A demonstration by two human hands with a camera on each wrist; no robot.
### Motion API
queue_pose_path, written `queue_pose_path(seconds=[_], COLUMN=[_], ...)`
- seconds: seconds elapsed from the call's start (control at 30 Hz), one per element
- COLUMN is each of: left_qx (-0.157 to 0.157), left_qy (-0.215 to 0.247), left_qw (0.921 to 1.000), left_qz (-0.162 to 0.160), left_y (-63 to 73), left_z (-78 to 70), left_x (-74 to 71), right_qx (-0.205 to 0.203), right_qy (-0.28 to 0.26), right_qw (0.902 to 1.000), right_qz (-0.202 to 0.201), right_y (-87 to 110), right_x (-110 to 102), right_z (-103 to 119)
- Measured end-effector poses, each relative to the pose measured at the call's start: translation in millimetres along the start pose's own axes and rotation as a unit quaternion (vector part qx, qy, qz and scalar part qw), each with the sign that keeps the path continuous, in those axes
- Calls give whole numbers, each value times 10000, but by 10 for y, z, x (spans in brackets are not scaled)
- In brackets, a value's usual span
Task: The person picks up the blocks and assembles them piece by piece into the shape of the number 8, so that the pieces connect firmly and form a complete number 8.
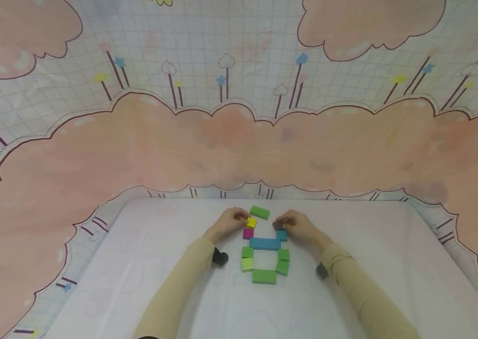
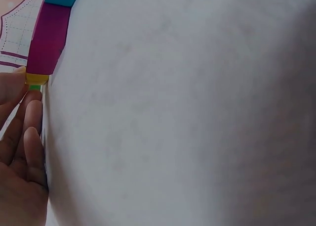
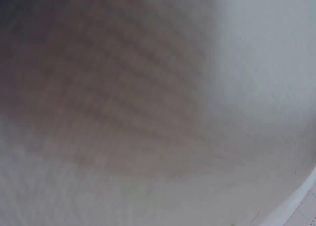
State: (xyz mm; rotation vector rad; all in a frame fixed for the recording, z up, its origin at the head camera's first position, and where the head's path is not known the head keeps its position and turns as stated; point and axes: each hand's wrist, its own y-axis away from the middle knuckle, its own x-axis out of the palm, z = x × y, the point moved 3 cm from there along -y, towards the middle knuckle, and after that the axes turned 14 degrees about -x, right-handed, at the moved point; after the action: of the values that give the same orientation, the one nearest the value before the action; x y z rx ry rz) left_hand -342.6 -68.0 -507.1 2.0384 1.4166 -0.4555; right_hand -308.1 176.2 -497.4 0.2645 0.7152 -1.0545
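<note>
In the head view, my left hand (image 1: 231, 222) pinches a yellow block (image 1: 251, 223) at its left side. Directly below that block lies a magenta block (image 1: 248, 233). My right hand (image 1: 302, 228) holds a dark block (image 1: 277, 225) by the fingertips, just above a teal block (image 1: 281, 236). Between and beyond the hands sits a tilted green block (image 1: 260, 212). The left wrist view shows the thumb and a finger at the yellow block (image 2: 37, 79), with the magenta block (image 2: 48, 38) beside it. Blur fills the right wrist view, and no hand shows there.
A long blue block (image 1: 265, 244) crosses the middle of the outline. Several green blocks (image 1: 264, 277) form its lower part. The white tabletop (image 1: 171, 292) lies underneath, with a cloud-patterned backdrop (image 1: 239, 155) behind. Black devices (image 1: 220, 257) are at both wrists.
</note>
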Motion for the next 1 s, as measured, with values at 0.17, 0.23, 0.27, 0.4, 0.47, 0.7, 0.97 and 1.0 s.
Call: queue_pose_path(seconds=[0.17,0.23,0.27,0.4,0.47,0.7,0.97,1.0], left_qx=[-90,-110,-109,-118,-129,-38,-2,-1], left_qy=[31,30,27,58,88,176,121,121], left_qw=[10000,9999,9999,9999,9999,9998,9999,9999], left_qz=[-28,-33,-42,-49,-59,-26,51,69], left_y=[1,0,0,10,16,23,10,7], left_z=[24,39,46,65,74,105,71,65], left_x=[-2,-4,-5,-14,-17,-1,0,-3], right_qx=[-40,-64,-71,-72,-72,42,391,396], right_qy=[-50,-57,-50,0,-4,-308,-447,-439], right_qw=[10000,10000,10000,10000,10000,9995,9982,9982], right_qz=[-1,-1,2,-4,20,20,22,32], right_y=[-16,-21,-23,-34,-37,-26,-4,1], right_x=[14,20,24,36,43,69,30,21], right_z=[2,2,4,10,12,-21,-37,-28])
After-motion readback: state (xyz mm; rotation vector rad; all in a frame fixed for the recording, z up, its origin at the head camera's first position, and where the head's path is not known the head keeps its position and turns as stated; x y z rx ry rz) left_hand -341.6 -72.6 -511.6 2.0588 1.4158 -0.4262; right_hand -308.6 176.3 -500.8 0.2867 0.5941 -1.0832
